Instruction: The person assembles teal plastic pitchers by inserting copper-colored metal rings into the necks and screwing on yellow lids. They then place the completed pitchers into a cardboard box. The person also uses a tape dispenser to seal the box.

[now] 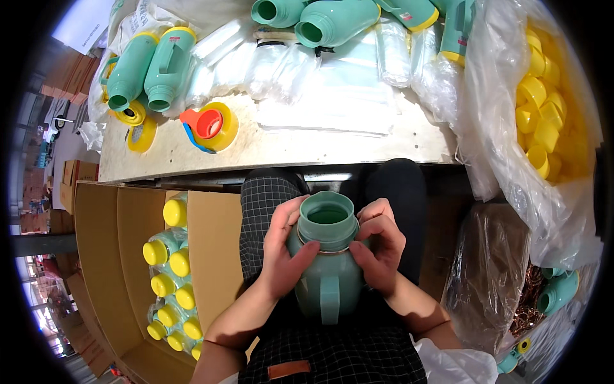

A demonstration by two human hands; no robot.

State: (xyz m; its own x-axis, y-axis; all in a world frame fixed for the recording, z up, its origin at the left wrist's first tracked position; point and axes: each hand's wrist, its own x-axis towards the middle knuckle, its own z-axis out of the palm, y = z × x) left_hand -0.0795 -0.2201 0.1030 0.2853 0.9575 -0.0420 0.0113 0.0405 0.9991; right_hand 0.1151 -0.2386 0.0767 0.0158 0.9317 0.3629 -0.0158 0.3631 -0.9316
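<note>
A green thermos flask body (326,281) stands upright in my lap, its wide threaded neck uncapped and its handle turned toward me. My left hand (284,249) wraps the left side of the neck, thumb pressed near the collar. From the right, my right hand (378,246) grips the same neck, thumb and bent fingers at the collar. A thin metallic ring shows at the collar's base. What lies inside the dark mouth cannot be made out.
Ahead, a pale worktable (300,148) carries more green flasks (169,67), plastic bags (332,83) and a yellow ring with a red piece (211,123). At left, a cardboard box (217,249) holds several yellow-capped flasks (181,262). A clear sack of yellow parts (540,109) hangs at right.
</note>
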